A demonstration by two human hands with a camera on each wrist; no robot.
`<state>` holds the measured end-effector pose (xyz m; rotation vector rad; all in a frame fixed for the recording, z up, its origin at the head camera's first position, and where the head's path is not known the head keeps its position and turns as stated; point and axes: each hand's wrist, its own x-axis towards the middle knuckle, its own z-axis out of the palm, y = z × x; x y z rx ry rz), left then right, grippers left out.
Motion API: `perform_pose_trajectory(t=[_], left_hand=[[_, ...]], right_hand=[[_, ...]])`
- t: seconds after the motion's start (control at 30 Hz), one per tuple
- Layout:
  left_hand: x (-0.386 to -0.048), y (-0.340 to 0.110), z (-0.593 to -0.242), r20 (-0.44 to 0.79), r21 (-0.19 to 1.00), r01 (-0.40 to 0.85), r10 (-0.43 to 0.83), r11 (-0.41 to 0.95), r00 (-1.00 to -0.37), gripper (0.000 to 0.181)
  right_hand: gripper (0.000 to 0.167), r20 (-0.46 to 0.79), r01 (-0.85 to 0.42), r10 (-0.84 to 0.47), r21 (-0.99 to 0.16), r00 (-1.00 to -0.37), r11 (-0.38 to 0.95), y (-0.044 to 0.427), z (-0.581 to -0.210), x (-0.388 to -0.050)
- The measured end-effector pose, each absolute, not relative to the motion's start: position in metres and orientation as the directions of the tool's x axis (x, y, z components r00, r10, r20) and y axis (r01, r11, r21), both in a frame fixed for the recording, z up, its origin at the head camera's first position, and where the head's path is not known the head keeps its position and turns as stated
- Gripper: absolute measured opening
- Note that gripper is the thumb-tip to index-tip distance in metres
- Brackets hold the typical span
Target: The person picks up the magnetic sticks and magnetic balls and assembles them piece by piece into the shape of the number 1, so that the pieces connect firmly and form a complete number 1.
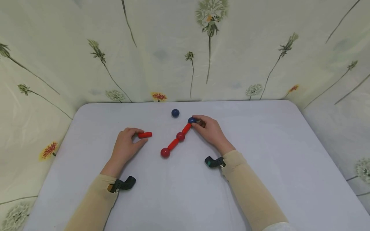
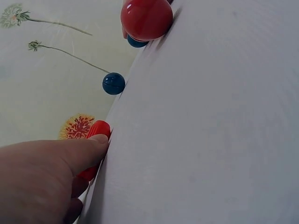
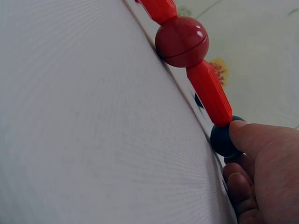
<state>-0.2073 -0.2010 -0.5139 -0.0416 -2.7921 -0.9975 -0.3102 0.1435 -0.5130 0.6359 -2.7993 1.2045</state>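
A diagonal chain of red rods and balls lies on the table: a dark red ball (image 1: 165, 152) at its near end, a red rod (image 1: 173, 144), a second dark red ball (image 1: 180, 136), another red rod (image 1: 187, 128) and a blue ball (image 1: 191, 120) at the far end. My right hand (image 1: 210, 131) pinches that blue ball between thumb and fingers; the right wrist view shows the thumb on the blue ball (image 3: 225, 139). To the left of the chain, my left hand (image 1: 125, 146) pinches a separate red rod (image 1: 145, 135), seen partly behind the thumb in the left wrist view.
A loose blue ball (image 1: 175, 113) sits near the back edge of the white table (image 1: 260, 134), left of the chain's far end. Behind and beside the table hangs a flower-printed cloth (image 1: 162, 70).
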Motion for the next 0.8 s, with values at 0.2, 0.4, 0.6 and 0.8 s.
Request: perform_pose_trajectory(t=[0.2, 0.4, 0.6, 0.8], left_hand=[[-0.2070, -0.2028, -0.5152, 0.192, 0.636, 0.107, -0.023, 0.764, -0.981, 0.027], [-0.2056, -0.2033, -0.5150, 0.191, 0.638, 0.109, -0.019, 0.762, -0.981, 0.032], [-0.2046, -0.2027, -0.5147, 0.192, 0.633, 0.109, -0.019, 0.766, -0.981, 0.031], [-0.2034, -0.2023, -0.5153, 0.197, 0.642, 0.106, -0.030, 0.759, -0.980, 0.029]], right_hand=[[0.037, 0.186, -0.381, -0.357, -0.686, -0.915, 0.620, 0.1427, -0.5139, -0.3103], [0.037, 0.188, -0.382, -0.357, -0.686, -0.915, 0.620, 0.1422, -0.5140, -0.3097], [0.038, 0.186, -0.382, -0.358, -0.685, -0.915, 0.620, 0.1429, -0.5149, -0.3106], [0.038, 0.178, -0.372, -0.352, -0.687, -0.919, 0.624, 0.1429, -0.5148, -0.3108]])
